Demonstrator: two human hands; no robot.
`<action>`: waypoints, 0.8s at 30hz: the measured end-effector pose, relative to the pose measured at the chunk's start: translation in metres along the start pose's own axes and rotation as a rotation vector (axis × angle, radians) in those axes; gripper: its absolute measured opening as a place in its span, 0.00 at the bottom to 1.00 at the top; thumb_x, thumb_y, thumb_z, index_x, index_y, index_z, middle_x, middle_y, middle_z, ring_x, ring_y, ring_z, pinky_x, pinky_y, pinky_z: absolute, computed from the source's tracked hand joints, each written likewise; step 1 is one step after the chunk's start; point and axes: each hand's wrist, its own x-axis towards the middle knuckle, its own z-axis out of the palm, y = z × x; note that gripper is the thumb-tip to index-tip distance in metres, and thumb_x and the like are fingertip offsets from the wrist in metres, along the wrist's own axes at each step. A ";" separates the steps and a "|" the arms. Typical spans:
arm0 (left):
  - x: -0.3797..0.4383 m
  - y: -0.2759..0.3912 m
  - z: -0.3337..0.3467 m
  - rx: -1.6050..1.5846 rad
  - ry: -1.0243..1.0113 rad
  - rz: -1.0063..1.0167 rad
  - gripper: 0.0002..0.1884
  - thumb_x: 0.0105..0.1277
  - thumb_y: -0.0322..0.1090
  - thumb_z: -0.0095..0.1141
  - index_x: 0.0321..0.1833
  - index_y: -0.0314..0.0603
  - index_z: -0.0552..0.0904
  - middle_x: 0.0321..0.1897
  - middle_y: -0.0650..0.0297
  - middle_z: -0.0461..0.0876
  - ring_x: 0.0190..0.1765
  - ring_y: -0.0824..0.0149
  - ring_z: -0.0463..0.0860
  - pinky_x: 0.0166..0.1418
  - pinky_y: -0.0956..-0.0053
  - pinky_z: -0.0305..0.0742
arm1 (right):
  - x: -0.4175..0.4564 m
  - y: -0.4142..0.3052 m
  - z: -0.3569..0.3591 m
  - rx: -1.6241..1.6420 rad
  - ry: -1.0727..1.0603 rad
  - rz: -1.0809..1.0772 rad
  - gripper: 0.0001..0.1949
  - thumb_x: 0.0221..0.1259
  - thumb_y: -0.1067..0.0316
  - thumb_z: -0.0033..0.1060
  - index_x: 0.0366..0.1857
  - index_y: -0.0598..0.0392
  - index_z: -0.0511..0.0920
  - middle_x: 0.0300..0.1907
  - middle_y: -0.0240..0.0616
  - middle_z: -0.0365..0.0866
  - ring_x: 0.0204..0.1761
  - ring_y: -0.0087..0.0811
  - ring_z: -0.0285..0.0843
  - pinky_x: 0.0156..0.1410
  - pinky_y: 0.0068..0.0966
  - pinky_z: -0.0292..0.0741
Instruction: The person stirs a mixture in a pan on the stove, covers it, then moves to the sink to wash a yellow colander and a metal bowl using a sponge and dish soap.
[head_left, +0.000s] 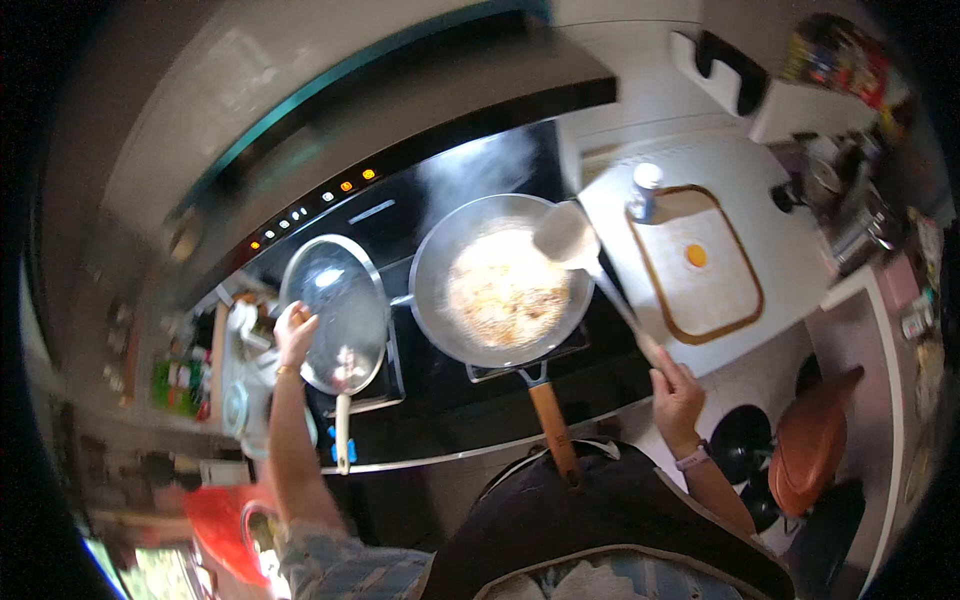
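Note:
A large wok (431, 300) with a wooden handle stands on the black glass cooktop, holding bubbling, pale brown food or liquid. My right hand (677, 405) is closed around the handle of a ladle (566, 234), whose bowl hangs over the wok's right rim. My left hand (295, 330) holds the knob of a glass lid (330, 307), left of the wok. Beneath the lid is a second pan with a cream handle (343, 435); whether the lid rests on it or is raised, I cannot tell.
Steam rises behind the wok, below the range hood (420, 127). To the right, a shaker jar (645, 191) stands at the edge of a brown-rimmed tray (675, 330) on the white counter. A red-brown chair (806, 457) is at the lower right. Glass containers (236, 405) stand left of the cooktop.

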 end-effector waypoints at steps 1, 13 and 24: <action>0.001 -0.011 -0.015 -0.027 -0.045 0.002 0.12 0.53 0.33 0.67 0.36 0.37 0.80 0.30 0.71 0.78 0.35 0.77 0.75 0.42 0.78 0.73 | 0.000 0.000 0.001 0.049 -0.018 0.004 0.21 0.61 0.73 0.65 0.59 0.44 0.82 0.30 0.41 0.81 0.30 0.40 0.80 0.34 0.35 0.73; 0.000 0.032 0.004 0.205 -0.049 0.099 0.09 0.51 0.31 0.63 0.27 0.35 0.77 0.18 0.59 0.73 0.23 0.68 0.71 0.31 0.72 0.68 | -0.009 0.017 -0.009 0.136 -0.047 0.051 0.18 0.69 0.73 0.59 0.62 0.53 0.80 0.42 0.38 0.86 0.36 0.26 0.80 0.39 0.24 0.75; -0.005 0.011 0.023 -0.002 0.124 -0.032 0.10 0.55 0.30 0.65 0.37 0.38 0.79 0.27 0.63 0.78 0.32 0.70 0.76 0.41 0.74 0.74 | -0.004 -0.004 -0.010 0.156 -0.135 0.216 0.18 0.70 0.73 0.58 0.63 0.53 0.79 0.56 0.42 0.84 0.51 0.31 0.83 0.55 0.26 0.78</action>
